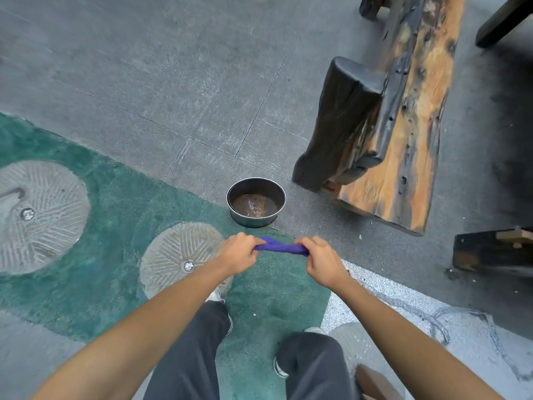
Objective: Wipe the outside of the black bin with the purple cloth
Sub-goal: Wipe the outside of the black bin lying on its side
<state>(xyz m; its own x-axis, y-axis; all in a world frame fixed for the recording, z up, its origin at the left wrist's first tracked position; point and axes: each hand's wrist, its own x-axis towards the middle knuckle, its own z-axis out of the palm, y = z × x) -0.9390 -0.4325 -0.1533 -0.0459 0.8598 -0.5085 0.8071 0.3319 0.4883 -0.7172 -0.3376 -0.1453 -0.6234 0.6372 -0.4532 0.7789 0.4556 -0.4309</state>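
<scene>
A small round black bin (pixel 253 220) with a shiny rim stands on the ground ahead of me, with brownish water and debris in its bottom. A purple cloth (pixel 281 247) is stretched, twisted into a roll, between both hands just in front of the bin. My left hand (pixel 238 254) grips the cloth's left end. My right hand (pixel 323 261) grips its right end. Both hands are held in the air, apart from the bin, a short way nearer to me than it.
A heavy dark and orange wooden bench (pixel 383 116) stands right of the bin, with more dark wooden furniture (pixel 490 252) at far right. Round stone discs (pixel 178 255) are set in green ground. My legs and shoes (pixel 222 295) show below.
</scene>
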